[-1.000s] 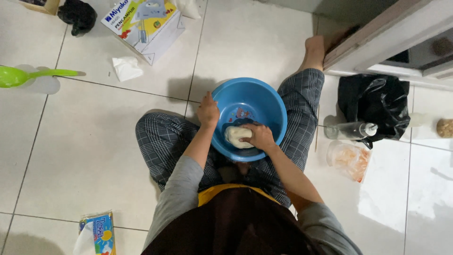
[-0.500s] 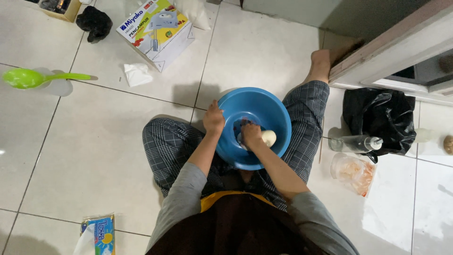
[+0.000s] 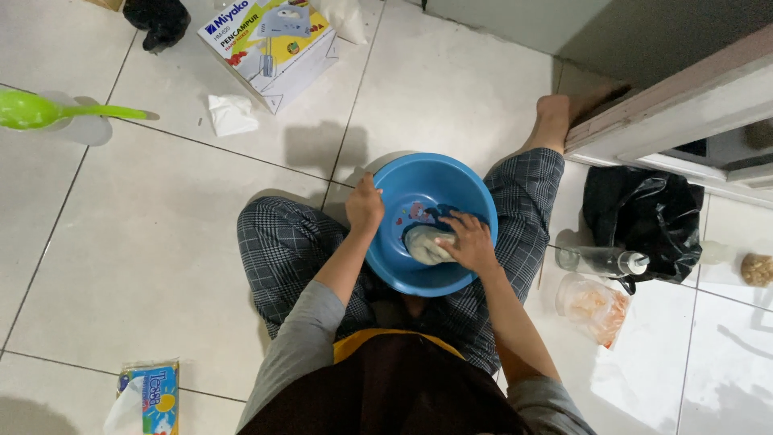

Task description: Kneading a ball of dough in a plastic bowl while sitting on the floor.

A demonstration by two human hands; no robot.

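Head view: a person sits cross-legged on a tiled floor, seen from above, with a blue basin (image 3: 403, 189) at the centre of the frame between the knees.
Left hand (image 3: 364, 205): arm reaches forward from the lower middle, elbow bent; fingers curl over the basin's left rim and clamp it.
Right hand (image 3: 469, 242): forearm angles in from the lower right, wrist bent down, fingers spread and half closed over the dough lump (image 3: 425, 246), pressing on it.
Dough lump: pale, on the basin floor, right of centre, partly under the palm.
Around: mixer box (image 3: 270, 48) at upper centre-left, green ladle (image 3: 40, 110) at far left, black bag (image 3: 644, 225) and clear bottle (image 3: 600, 260) at right, tissue pack (image 3: 153, 396) at lower left.
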